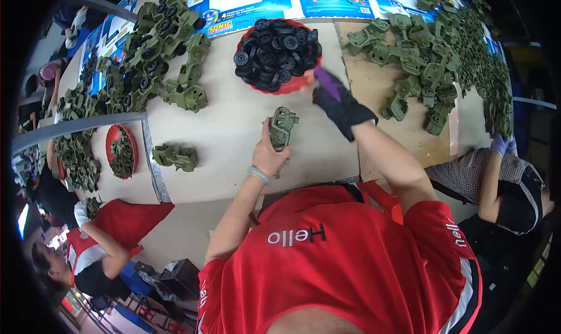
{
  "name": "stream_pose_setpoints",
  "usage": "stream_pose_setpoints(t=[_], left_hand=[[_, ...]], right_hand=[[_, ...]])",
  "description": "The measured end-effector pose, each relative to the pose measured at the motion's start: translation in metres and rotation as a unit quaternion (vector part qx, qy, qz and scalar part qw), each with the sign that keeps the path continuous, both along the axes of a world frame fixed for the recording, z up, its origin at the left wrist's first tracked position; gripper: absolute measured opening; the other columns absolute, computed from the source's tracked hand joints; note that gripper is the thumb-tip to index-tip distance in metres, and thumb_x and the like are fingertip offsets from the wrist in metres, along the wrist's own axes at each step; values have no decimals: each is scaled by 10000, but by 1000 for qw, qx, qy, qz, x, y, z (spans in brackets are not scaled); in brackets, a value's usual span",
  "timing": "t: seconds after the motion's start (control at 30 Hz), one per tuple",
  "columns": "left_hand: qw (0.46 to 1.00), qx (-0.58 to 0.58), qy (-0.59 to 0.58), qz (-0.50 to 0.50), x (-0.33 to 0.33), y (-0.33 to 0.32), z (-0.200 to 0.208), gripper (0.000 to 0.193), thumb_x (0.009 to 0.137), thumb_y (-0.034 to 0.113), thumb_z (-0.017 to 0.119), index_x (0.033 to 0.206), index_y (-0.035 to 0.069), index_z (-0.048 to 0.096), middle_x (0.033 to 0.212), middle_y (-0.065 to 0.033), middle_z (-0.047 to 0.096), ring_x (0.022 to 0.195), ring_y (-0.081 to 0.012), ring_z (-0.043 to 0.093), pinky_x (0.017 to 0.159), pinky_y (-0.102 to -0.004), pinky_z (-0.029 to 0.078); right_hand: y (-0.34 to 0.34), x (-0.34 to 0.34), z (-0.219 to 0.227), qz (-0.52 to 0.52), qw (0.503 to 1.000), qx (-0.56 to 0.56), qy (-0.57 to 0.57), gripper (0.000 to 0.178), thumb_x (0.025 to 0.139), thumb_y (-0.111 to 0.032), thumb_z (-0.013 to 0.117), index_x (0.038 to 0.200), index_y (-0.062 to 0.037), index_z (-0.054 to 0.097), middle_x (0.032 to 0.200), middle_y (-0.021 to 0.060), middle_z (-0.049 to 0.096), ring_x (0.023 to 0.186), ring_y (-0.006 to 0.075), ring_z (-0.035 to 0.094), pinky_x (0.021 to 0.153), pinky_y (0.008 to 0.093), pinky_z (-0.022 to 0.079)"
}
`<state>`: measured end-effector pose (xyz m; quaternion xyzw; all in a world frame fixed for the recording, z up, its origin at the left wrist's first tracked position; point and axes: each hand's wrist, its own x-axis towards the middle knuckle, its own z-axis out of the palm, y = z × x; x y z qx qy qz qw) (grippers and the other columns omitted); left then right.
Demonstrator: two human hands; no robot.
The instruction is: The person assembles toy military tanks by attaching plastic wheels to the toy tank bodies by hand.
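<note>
My left hand (pixel 271 154) is closed around a green plastic toy vehicle body (pixel 283 125), its thumb and fingers on the sides, just above the table near my front. My right hand (pixel 336 103), in a black and purple fingerless glove, reaches to the near right rim of a red bowl (pixel 290 89). That bowl is heaped with black toy wheels (pixel 270 51). The fingertips of my right hand lie against the bowl's edge beside the wheels; they are blurred, so whether they grip a wheel is unclear.
Green vehicle bodies (pixel 429 71) are piled on the right; others with wheels (pixel 149 56) lie far left. A single green body (pixel 175 157) rests left of me. Another red bowl (pixel 109 150) holds small green parts. Co-workers sit left (pixel 96 246) and right (pixel 497 182). Printed cardboard (pixel 251 7) covers the far side.
</note>
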<state>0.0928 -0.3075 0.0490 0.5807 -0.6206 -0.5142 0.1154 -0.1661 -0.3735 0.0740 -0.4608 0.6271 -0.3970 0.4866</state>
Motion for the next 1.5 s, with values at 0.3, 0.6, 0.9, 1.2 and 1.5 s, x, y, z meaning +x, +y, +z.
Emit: stream_pose_setpoints(t=[0.3, 0.6, 0.9, 1.2, 1.5], left_hand=[[964, -63, -180, -186, 35, 0, -19, 1118, 781, 296, 839, 1681, 196, 182, 1275, -236, 644, 1167, -457, 600, 1021, -493, 522], [982, -65, -125, -128, 38, 9, -28, 1139, 805, 306, 838, 1673, 128, 123, 1268, -280, 642, 1172, -438, 631, 1032, -491, 521], [972, -109, -134, -162, 28, 20, -35, 1138, 788, 269, 841, 1669, 98, 140, 1291, -238, 631, 1193, -412, 615, 1022, -489, 522], [951, -84, -205, -214, 20, 22, -18, 1178, 771, 269, 847, 1686, 153, 114, 1291, -198, 632, 1211, -370, 609, 994, -502, 539], [951, -70, -216, -211, 20, 18, -18, 1204, 765, 251, 840, 1699, 181, 85, 1356, -185, 608, 1269, -368, 573, 1036, -495, 538]], right_hand=[[-72, -9, -23, 53, 881, -196, 427, 272, 912, -212, 770, 1060, -26, 639, 971, 115, 693, 867, 267, 674, 798, 404, 545], [36, -37, -24, 19, 989, 101, -108, 204, 1003, -248, 708, 984, -68, 612, 844, 11, 610, 772, 106, 578, 719, 290, 473], [87, -17, -13, 287, 826, -70, 480, 320, 763, -170, 814, 1006, -54, 641, 963, 157, 667, 960, 382, 641, 871, 493, 511], [88, -18, -41, 250, 877, -126, 391, 349, 798, -113, 768, 1122, -55, 651, 1071, 185, 683, 1073, 397, 641, 923, 489, 521], [97, 33, 15, 246, 920, -175, 250, 490, 785, -105, 801, 1249, -52, 654, 1099, 153, 681, 1026, 366, 646, 929, 451, 530]])
